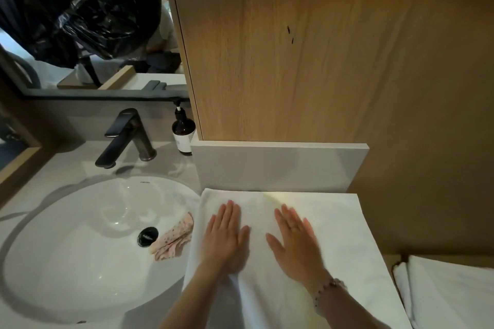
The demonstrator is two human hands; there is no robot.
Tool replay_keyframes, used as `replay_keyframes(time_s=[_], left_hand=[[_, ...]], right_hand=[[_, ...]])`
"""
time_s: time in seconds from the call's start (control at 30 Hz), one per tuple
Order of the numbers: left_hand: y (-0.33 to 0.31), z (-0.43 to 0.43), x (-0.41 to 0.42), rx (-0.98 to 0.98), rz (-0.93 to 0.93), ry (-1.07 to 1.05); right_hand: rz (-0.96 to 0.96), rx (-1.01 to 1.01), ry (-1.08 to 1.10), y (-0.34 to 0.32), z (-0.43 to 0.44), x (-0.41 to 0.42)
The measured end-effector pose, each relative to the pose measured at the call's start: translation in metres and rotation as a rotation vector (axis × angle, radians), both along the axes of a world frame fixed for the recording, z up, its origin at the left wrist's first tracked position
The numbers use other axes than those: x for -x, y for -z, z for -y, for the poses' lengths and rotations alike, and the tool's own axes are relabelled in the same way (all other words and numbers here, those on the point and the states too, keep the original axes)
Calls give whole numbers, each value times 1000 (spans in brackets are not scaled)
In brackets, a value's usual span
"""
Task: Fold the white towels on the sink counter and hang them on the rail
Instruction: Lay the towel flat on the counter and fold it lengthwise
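A white towel [344,238] lies spread flat on the sink counter, right of the basin, reaching back to the low white backsplash. My left hand [227,238] presses flat on the towel's left part, fingers straight and together. My right hand [295,240] lies flat on the towel beside it, fingers straight, a bead bracelet on its wrist. The towel's left edge droops over the basin rim. More white towels [449,294] sit folded at the lower right, below the counter's end. No rail is in view.
A white oval basin [80,243] with a black drain holds a small pink patterned cloth [173,240]. A black faucet [128,136] and a brown pump bottle [183,133] stand behind it. A wooden panel [320,48] rises behind the backsplash [278,165]; a mirror [80,21] at upper left.
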State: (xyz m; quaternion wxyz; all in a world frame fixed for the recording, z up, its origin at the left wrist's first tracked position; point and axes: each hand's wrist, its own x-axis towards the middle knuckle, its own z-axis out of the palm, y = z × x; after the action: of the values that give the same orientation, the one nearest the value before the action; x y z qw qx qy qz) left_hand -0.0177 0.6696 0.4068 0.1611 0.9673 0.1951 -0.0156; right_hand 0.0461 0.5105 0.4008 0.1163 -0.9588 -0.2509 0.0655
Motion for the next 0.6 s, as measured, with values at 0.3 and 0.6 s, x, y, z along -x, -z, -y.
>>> replay_keyframes(time_s=[0.3, 0.6], left_hand=[[-18, -3, 4, -8, -158, -6], [-8, 64, 45, -18, -109, -22]], right_hand=[[-26, 43, 39, -9, 59, -25], [21, -15, -80, -2, 31, 63]])
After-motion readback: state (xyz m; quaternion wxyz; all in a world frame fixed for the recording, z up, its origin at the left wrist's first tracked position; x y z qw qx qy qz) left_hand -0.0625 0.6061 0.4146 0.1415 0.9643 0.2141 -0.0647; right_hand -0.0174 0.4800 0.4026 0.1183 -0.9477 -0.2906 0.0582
